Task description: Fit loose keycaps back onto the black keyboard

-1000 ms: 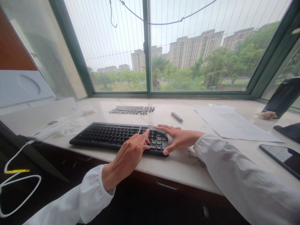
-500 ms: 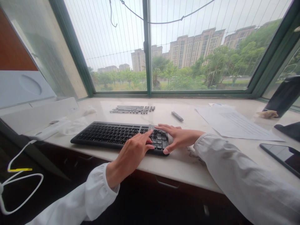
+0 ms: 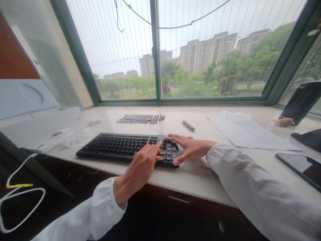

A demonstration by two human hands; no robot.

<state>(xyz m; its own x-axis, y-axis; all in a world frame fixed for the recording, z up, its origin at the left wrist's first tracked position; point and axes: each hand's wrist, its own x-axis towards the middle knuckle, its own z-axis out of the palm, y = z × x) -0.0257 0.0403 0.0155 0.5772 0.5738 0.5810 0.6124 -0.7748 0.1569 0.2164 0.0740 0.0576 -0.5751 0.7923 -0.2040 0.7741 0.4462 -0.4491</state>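
Left hand (image 3: 140, 164) had edged rightward toward number pad (image 3: 169, 151), likely focus of work; whether pinching, couldn't tell. Right hand (image 3: 192, 148), fingers spread apart, steadied keyboard (image 3: 112, 144), person's eleven o'clock.

My left grip (image 3: 142, 160) and right grip (image 3: 190, 149), center frame, touch black keyboard (image 3: 112, 145) at its number-pad end. Loose keycaps (image 3: 137, 118) behind on table (image 3: 200, 115). Papers (image 3: 253, 132) right, phone (image 3: 298, 165) right edge, white box (image 3: 47, 122) left.

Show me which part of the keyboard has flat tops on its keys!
The number pad, at the right end of the keyboard, beside the right hand. Several flat tops show there; the big left block shows open squares.
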